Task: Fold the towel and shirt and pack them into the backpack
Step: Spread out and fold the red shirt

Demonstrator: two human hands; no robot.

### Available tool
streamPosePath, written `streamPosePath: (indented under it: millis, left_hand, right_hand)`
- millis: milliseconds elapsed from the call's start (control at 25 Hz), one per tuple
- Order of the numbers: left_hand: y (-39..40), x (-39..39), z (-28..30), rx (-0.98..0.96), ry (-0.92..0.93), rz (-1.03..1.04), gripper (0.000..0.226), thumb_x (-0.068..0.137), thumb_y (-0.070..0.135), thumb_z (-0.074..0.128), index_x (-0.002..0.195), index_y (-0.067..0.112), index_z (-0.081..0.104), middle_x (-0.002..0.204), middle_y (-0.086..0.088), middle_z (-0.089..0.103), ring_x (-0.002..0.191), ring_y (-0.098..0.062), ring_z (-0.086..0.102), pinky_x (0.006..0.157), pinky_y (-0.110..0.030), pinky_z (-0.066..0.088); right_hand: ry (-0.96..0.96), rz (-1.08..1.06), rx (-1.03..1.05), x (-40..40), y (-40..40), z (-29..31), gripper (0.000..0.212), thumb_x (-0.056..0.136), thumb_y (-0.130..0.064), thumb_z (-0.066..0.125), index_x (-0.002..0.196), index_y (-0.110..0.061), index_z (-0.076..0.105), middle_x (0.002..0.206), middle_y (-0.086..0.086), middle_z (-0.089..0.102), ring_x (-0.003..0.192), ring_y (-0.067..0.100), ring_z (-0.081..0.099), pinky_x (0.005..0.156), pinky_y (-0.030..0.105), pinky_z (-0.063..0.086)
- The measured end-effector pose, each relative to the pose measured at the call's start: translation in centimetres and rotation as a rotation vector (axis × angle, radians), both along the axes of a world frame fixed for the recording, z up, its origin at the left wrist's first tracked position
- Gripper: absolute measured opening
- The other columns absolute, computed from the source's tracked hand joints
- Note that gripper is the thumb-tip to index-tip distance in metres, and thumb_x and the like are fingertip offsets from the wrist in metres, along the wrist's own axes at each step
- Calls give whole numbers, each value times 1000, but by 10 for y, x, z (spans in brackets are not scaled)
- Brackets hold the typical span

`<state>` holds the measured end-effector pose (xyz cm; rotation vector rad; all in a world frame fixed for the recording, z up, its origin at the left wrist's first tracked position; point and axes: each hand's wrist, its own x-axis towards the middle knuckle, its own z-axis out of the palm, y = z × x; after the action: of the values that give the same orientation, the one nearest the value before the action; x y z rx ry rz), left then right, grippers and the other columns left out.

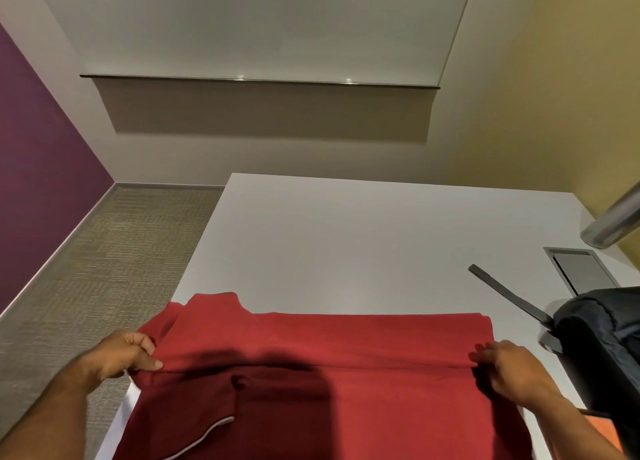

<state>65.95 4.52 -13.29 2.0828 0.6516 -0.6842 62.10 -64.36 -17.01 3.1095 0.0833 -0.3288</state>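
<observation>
A red shirt (346, 341) with a thin white trim lies spread across the near part of the white table (346, 244); its far portion is folded over toward me along a crease. My left hand (124, 355) pinches the fold at the shirt's left edge. At the right edge, my right hand (512, 369) grips the same fold. A dark backpack (602, 348) sits on the table at the right, its strap (502, 293) trailing away. An orange cloth (599, 428), possibly the towel, peeks out under the backpack.
A metal-framed hatch (581, 269) is set into the table at the far right, and a shiny metal cylinder (616, 224) leans in above it. Carpeted floor (121, 251) lies left of the table. A whiteboard (259, 26) hangs on the far wall.
</observation>
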Motion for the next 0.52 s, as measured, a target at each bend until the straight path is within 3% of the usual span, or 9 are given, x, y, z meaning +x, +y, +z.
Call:
streamPosePath:
  millis: [160,320,440,520]
  left_hand:
    - [2,-5,-14,54,25,-11,23,56,-21,82,67,-7,67,58,-15,64,50,-22,57,42,-19,42]
    - [8,-4,-25,56,23,30,26,54,-18,86,72,-9,70,64,-18,68,60,-27,64,60,-31,55]
    - [3,0,-24,83,-51,85,21,62,-2,89,70,-6,70,60,-13,69,59,-23,59,65,-31,49]
    - [-7,5,-22,138,-129,126,21,66,8,89,69,-1,70,61,-6,70,61,-22,62,65,-28,47]
  right_hand:
    - [1,56,-26,-14,4,-4,30,62,-31,55,80,-33,79,80,-7,74,68,21,69,55,36,56]
    - [-104,12,3,-11,31,1,21,57,-36,57,69,-32,74,75,-9,71,65,21,65,58,35,49]
    - [-195,26,201,9,84,2,22,68,-34,50,69,-28,71,69,-11,68,65,21,64,61,32,47]
    - [-175,-23,399,23,134,-1,15,75,-28,59,74,-27,73,73,-13,71,71,15,66,67,32,51]
